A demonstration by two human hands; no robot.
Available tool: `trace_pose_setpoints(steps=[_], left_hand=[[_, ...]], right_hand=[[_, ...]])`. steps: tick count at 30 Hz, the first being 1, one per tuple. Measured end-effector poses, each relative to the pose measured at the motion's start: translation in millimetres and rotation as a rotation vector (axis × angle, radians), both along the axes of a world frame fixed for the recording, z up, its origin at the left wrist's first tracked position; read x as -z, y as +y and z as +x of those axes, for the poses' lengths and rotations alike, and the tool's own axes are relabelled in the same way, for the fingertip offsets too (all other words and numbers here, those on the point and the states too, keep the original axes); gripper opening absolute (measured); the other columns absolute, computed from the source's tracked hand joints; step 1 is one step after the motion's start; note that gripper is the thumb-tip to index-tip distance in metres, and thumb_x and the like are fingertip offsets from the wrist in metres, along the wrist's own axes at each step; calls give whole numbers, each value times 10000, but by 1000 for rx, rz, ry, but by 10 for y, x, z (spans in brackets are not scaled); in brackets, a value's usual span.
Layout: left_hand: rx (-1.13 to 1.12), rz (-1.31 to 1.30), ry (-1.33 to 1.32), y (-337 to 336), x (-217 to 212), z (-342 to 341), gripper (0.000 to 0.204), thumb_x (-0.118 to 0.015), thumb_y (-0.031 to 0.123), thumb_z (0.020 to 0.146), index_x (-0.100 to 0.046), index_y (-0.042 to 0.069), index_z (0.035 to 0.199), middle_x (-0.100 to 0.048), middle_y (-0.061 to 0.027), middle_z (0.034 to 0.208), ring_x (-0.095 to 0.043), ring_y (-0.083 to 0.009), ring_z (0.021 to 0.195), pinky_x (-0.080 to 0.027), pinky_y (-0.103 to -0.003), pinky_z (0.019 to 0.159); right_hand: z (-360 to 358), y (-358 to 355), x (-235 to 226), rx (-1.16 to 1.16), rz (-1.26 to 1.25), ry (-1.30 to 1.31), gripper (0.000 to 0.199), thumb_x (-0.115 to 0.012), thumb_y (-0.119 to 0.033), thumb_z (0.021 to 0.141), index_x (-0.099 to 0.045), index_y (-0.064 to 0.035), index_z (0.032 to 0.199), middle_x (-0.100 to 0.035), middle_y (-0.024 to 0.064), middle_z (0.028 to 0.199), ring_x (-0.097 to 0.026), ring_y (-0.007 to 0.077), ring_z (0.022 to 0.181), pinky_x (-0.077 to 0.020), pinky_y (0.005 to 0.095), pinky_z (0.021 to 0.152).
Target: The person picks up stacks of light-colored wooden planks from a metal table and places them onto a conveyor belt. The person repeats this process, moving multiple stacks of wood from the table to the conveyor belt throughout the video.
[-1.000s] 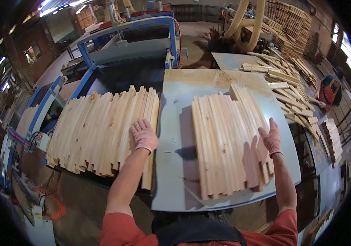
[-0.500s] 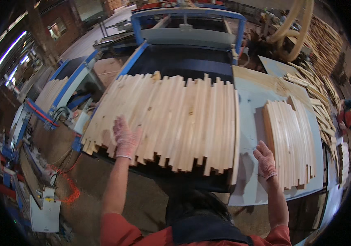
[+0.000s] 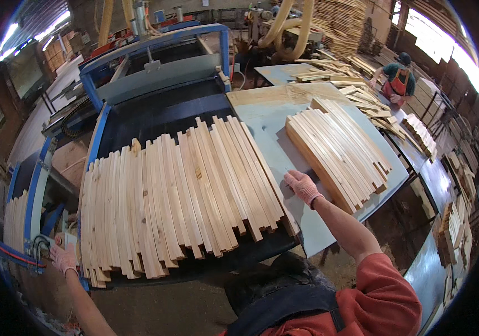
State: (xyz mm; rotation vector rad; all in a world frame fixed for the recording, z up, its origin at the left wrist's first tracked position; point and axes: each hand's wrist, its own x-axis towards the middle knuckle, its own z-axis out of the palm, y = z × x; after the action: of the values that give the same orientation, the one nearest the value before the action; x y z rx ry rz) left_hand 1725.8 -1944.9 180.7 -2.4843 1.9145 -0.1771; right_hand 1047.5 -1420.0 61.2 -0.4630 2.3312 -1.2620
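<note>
A wide row of pale wooden slats [image 3: 178, 196] lies side by side on the dark belt of a blue-framed machine [image 3: 155, 73]. My left hand [image 3: 63, 259], in a pink glove, rests at the row's lower left corner, touching the outermost slat. My right hand [image 3: 302, 186], gloved the same way, lies flat on the grey table [image 3: 262, 120] just right of the row's last slat, fingers spread. A second stack of slats [image 3: 337, 148] sits on that table to the right of my right hand, not touched.
Another person in an orange apron [image 3: 397, 78] works at a far table strewn with loose slats [image 3: 357, 84]. More slat piles [image 3: 452, 224] line benches on the right. Yellow dust hoses [image 3: 290, 28] hang at the back. A further slat stack [image 3: 14, 218] lies at far left.
The view has swung further left. My left hand slid down to the row's lower left corner. My right hand left the right-hand stack and now lies between it and the big row.
</note>
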Motion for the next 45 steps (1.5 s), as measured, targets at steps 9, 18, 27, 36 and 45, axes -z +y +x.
trace_pose_setpoints(steps=[9, 18, 27, 36, 45], left_hand=[[244, -198, 652, -244, 281, 422, 902, -659, 498, 1024, -284, 12, 1684, -348, -194, 1724, -380, -331, 1570, -333, -466, 1265], [769, 828, 1525, 2749, 855, -711, 578, -579, 482, 1065, -716, -17, 1322, -736, -182, 1307, -710, -286, 1188, -576, -492, 1049], [371, 1119, 436, 4462, 3673, -1017, 469, -676, 417, 1009, -765, 0, 1204, -727, -203, 1273, -708, -275, 1149, -564, -382, 982], [795, 1222, 323, 5014, 3309, -1438, 287, -647, 320, 1038, -753, 55, 1003, -727, -100, 956, -670, -243, 853, -540, -404, 762], [289, 1878, 1042, 4927, 1596, -3435, 431, -692, 264, 1054, -709, -56, 1342, -745, -187, 1315, -689, -292, 1281, -510, -419, 1165]], right_hand=[[162, -644, -104, -153, -292, -101, 707, -595, -491, 1094, -500, 11, 1582, -588, 161, 1563, -521, 257, 1463, -365, 342, 1223], [-208, -1001, 48, -108, -484, -193, 736, -581, -505, 1099, -466, 16, 1606, -568, 164, 1582, -495, 248, 1486, -334, 332, 1241], [276, -412, 118, -67, -462, -157, 648, -701, -368, 1050, -546, 5, 1556, -671, 118, 1455, -594, 214, 1366, -433, 340, 1178], [773, 1282, -176, -337, -265, -381, 636, -675, -330, 1070, -492, -48, 1610, -689, 119, 1446, -617, 210, 1334, -464, 370, 1183], [-625, 2815, -906, -44, -345, -73, 637, -729, -382, 1033, -565, -60, 1558, -765, 96, 1244, -695, 185, 1116, -552, 347, 1065]])
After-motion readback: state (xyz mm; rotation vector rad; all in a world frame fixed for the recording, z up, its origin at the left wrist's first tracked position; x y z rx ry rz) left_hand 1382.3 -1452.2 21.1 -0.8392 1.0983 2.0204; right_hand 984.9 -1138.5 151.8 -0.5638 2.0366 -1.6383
